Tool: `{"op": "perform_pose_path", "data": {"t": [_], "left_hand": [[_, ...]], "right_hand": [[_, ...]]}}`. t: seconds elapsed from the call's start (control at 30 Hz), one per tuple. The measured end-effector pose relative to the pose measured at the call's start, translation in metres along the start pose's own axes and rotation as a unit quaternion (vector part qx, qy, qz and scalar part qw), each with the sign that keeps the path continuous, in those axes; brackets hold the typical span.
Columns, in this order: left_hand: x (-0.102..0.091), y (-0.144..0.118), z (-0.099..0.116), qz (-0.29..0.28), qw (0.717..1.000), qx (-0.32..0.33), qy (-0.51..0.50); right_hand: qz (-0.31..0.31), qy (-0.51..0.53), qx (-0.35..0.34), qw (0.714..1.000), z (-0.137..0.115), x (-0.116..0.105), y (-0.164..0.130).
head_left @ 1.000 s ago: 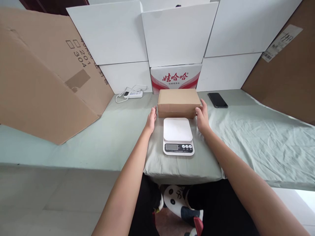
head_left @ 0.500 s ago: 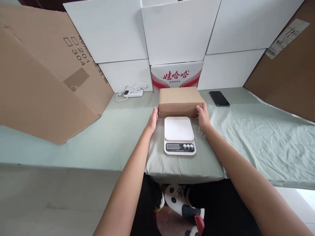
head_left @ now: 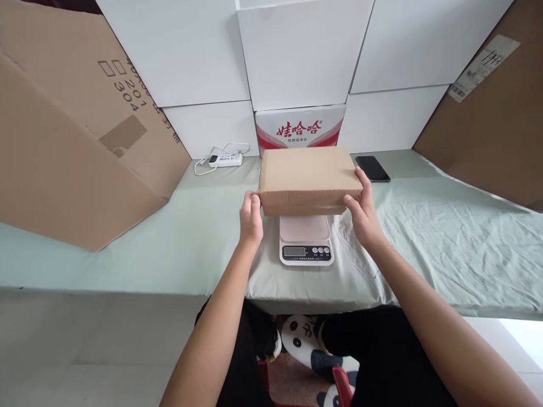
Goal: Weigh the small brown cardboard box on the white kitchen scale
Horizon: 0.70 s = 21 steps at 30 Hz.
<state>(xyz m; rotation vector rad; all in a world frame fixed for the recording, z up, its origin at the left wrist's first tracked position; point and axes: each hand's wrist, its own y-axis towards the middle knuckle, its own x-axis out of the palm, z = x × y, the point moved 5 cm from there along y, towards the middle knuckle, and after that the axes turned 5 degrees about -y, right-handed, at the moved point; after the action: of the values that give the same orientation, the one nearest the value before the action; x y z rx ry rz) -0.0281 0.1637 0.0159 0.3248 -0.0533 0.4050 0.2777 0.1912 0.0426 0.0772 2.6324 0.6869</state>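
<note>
While gripped at both short ends, cardboard box (head_left: 309, 176) held level just above scale (head_left: 306, 247), long axis left-right; left hand (head_left: 251, 219) and right hand (head_left: 365, 215) fingers clamped on it, equally near, over the green-sheeted worktop (head_left: 178, 237)

Matt brown cardboard box (head_left: 309, 178); smooth white plastic scale (head_left: 305, 240); wrinkled cloth sheet (head_left: 445, 237).
</note>
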Motion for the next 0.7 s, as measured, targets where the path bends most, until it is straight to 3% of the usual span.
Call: {"op": "perform_pose_path", "data": {"t": [0.1,0.23,0.7], "left_hand": [[-0.006,-0.023,0.01,0.027,1.0,0.004,-0.002],[-0.003,-0.034,0.013,0.051,0.998,-0.031,0.0],[-0.005,-0.03,0.018,0.098,0.993,-0.063,0.023]], "right_hand": [[-0.004,-0.015,0.001,1.0,-0.007,-0.007,-0.024],[0.004,-0.03,0.0,1.0,-0.007,-0.011,-0.041],[0.014,-0.066,-0.039,0.997,-0.004,-0.018,-0.04]]}}
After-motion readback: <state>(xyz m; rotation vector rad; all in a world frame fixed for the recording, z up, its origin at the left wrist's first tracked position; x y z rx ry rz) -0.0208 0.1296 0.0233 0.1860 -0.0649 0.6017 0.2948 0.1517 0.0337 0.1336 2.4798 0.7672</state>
